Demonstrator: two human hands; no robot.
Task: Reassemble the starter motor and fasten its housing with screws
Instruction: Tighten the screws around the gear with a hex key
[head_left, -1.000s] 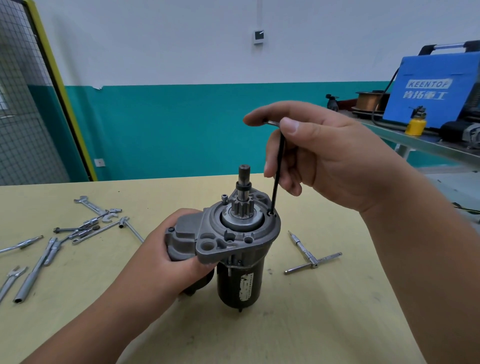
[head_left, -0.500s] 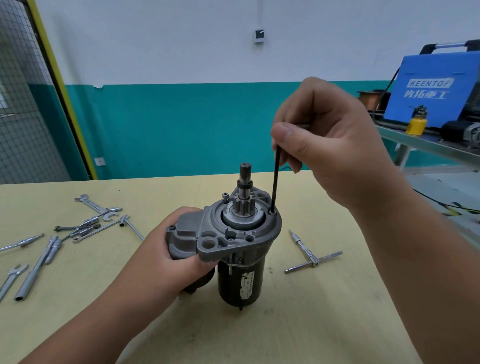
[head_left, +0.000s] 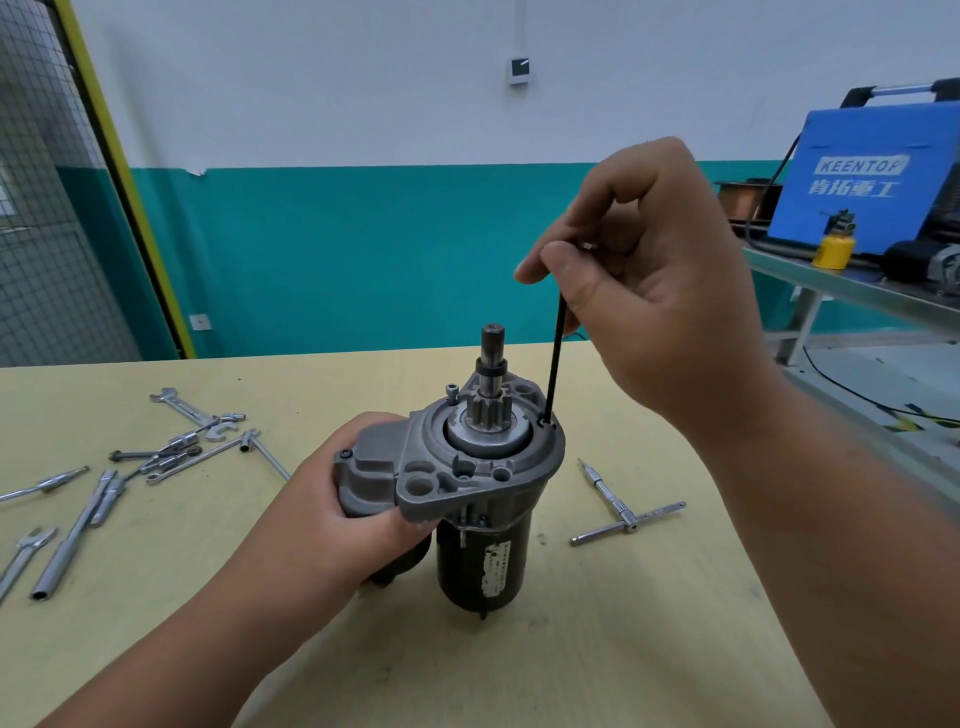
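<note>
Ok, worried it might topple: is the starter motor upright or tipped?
Upright: the starter motor stands on end on the table, shaft pointing up; the left hand grips its side.

Yellowish table (head_left: 649, 649): starter motor (head_left: 483, 551) upright at ctr, wrenches (head_left: 171, 447) scattered L, T-handle driver (head_left: 623, 512) near its R.

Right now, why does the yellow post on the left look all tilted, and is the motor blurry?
Head view: the wide-angle lens likely leans the yellow post near the edge; the starter motor is sharp, its label too small to read; light is even, with a faint shadow on the table under the left hand.
</note>
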